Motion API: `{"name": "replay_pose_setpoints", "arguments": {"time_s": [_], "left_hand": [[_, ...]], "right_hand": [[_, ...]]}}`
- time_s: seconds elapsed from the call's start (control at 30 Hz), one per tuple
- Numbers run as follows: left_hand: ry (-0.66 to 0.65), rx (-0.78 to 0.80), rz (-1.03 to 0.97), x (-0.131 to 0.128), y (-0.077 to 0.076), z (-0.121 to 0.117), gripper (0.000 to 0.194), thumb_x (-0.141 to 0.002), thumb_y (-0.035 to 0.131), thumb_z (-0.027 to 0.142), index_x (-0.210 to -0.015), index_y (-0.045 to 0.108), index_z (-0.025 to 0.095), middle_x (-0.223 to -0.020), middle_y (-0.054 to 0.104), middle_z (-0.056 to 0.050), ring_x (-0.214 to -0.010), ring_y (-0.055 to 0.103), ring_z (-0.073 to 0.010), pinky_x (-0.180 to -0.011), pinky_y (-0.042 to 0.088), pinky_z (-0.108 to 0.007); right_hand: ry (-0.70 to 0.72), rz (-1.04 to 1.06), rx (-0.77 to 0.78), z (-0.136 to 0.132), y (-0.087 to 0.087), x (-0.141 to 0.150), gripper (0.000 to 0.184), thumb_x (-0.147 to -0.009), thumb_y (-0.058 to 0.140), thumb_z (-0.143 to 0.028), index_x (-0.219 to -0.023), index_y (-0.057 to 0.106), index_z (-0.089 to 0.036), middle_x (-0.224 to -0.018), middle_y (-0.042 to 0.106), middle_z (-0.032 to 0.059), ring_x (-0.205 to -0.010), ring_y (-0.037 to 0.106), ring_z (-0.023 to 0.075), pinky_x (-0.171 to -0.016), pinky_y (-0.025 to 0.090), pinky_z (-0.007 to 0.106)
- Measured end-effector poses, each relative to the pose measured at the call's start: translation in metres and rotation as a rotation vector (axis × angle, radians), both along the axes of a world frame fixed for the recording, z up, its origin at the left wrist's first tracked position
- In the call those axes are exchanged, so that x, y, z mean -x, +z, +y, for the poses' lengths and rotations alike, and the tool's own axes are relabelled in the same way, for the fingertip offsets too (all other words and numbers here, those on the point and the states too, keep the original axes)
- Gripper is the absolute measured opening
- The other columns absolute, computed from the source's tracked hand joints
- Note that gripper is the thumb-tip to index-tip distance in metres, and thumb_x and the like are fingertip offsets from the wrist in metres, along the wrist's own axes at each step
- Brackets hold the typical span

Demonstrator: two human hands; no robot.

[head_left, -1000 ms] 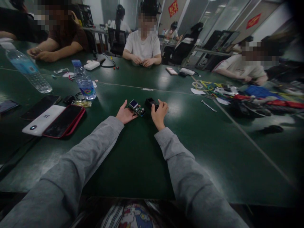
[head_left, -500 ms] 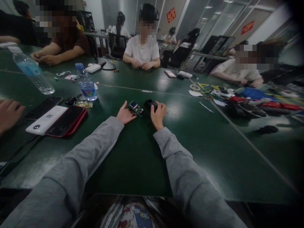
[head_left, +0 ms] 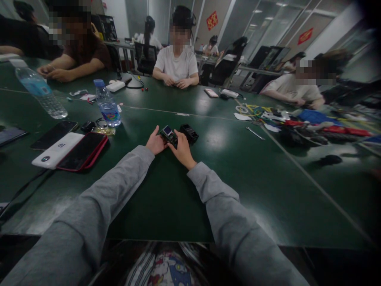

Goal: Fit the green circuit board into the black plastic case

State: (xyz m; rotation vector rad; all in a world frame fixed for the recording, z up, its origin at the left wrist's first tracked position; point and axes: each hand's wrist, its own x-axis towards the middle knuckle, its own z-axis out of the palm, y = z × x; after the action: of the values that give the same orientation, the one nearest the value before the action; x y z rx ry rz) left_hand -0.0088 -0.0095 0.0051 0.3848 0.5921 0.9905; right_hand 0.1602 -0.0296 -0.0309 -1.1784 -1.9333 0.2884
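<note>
A small green circuit board with a little screen point(head_left: 168, 132) lies across the fingers of my left hand point(head_left: 156, 142), which is palm up with its thumb raised. My right hand point(head_left: 183, 149) pinches the board's right end between thumb and fingers. Just beyond that hand, a black plastic housing point(head_left: 189, 133) sits on the green table point(head_left: 160, 198), apart from my fingers. The board's underside and the fingertips beneath it are hidden.
To the left are a white power bank point(head_left: 58, 149), a red-cased phone point(head_left: 83, 151) and water bottles point(head_left: 108, 106). A wrench point(head_left: 255, 133) lies to the right, near a heap of cables and tools point(head_left: 297, 123). Other people sit across the table.
My right hand has let go of the black housing, leaving it on the table, and has moved left onto the circuit board. Another person's hand at the far left has gone out of view.
</note>
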Motion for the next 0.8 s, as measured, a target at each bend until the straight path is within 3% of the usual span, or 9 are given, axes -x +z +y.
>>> {"name": "replay_pose_setpoints", "arguments": {"time_s": [0.17,0.37,0.43,0.5,0.6,0.7,0.8], "left_hand": [[0.048,-0.011,0.070,-0.008,-0.003,0.001,0.050,-0.107,0.043,0.056,-0.111,0.070,0.015,-0.083,0.073,-0.010,-0.086,0.072,-0.0251,-0.089,0.051,-0.036],[0.357,-0.111,0.256,-0.003,-0.014,0.011,0.019,-0.096,0.066,0.036,-0.103,0.071,0.019,-0.091,0.072,-0.006,-0.093,0.069,-0.0214,-0.094,0.048,-0.032],[0.327,-0.222,0.332,0.005,-0.018,0.015,0.016,-0.088,0.068,0.024,-0.103,0.074,0.019,-0.098,0.074,-0.005,-0.105,0.068,-0.0209,-0.101,0.046,-0.030],[0.264,-0.323,0.390,0.014,-0.023,0.018,0.031,-0.075,0.067,0.011,-0.104,0.076,0.019,-0.105,0.075,-0.004,-0.121,0.065,-0.0212,-0.111,0.041,-0.030],[0.168,-0.539,0.585,0.028,-0.029,0.020,0.046,-0.063,0.071,0.007,-0.108,0.076,0.018,-0.116,0.075,-0.007,-0.129,0.062,-0.0273,-0.120,0.037,-0.039],[0.109,-0.839,0.945,0.039,-0.035,0.022,0.059,-0.062,0.075,0.011,-0.120,0.072,0.015,-0.126,0.072,-0.013,-0.127,0.063,-0.0331,-0.120,0.039,-0.051],[0.027,-1.041,1.239,0.042,-0.040,0.028,0.062,-0.067,0.073,0.013,-0.129,0.065,0.012,-0.131,0.070,-0.017,-0.128,0.064,-0.0346,-0.116,0.045,-0.055]], "right_hand": [[0.014,0.004,0.032,0.004,-0.003,-0.005,0.062,-0.091,0.062,-0.020,-0.151,0.047,-0.016,-0.142,0.061,0.0188,-0.134,0.058,0.0313,-0.119,0.045,0.054],[0.041,-0.060,0.007,-0.002,0.003,-0.004,0.057,-0.094,0.057,-0.021,-0.151,0.050,-0.019,-0.135,0.062,0.0170,-0.125,0.058,0.0331,-0.113,0.049,0.058],[0.044,-0.082,0.015,-0.002,0.003,-0.003,0.056,-0.095,0.053,-0.018,-0.152,0.050,-0.020,-0.134,0.061,0.0177,-0.124,0.057,0.0342,-0.111,0.049,0.059],[0.037,-0.094,0.019,-0.001,0.001,-0.003,0.057,-0.096,0.050,-0.016,-0.153,0.050,-0.020,-0.134,0.060,0.0184,-0.124,0.056,0.0352,-0.109,0.050,0.060],[0.043,-0.137,0.018,0.000,-0.002,-0.003,0.058,-0.096,0.049,-0.016,-0.154,0.049,-0.018,-0.134,0.058,0.0198,-0.123,0.055,0.0365,-0.106,0.050,0.060],[0.045,-0.194,0.022,0.001,-0.003,-0.003,0.057,-0.097,0.049,-0.015,-0.154,0.049,-0.014,-0.134,0.058,0.0214,-0.119,0.055,0.0365,-0.105,0.051,0.058],[0.026,-0.222,0.021,0.001,-0.004,-0.003,0.056,-0.097,0.049,-0.013,-0.152,0.050,-0.012,-0.132,0.059,0.0214,-0.118,0.055,0.0360,-0.104,0.052,0.056]]}}
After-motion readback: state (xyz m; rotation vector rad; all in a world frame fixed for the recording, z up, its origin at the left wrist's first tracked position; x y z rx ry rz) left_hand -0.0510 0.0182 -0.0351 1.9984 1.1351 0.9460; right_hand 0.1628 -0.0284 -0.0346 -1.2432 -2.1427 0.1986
